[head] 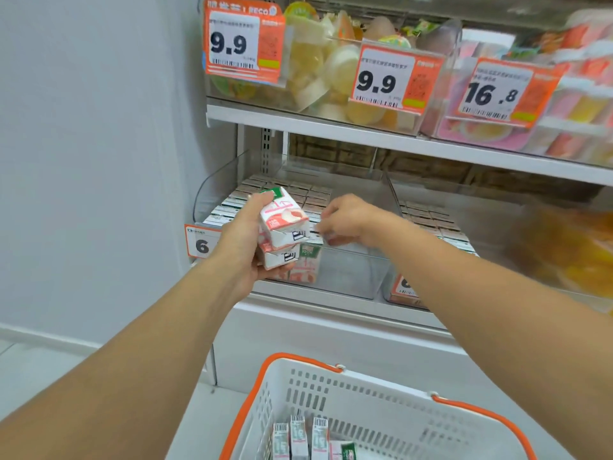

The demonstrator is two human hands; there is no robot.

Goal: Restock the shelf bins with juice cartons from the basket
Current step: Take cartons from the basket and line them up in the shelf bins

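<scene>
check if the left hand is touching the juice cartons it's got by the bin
Touching. The head view shows the left hand wrapped around the stacked juice cartons, thumb on top, fingers underneath.

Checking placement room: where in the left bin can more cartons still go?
The left bin is bare at its front right, between the right hand and the clear front wall. Its back and left are packed with cartons.

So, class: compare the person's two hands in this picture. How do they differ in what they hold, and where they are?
1. The left hand grips a stack of juice cartons; the right hand carries no stack, and its blurred fingertips may touch one carton.
2. The left hand is in front of the clear bin; the right hand reaches over its front edge.
Both are raised at the lower shelf, above the basket.
</scene>
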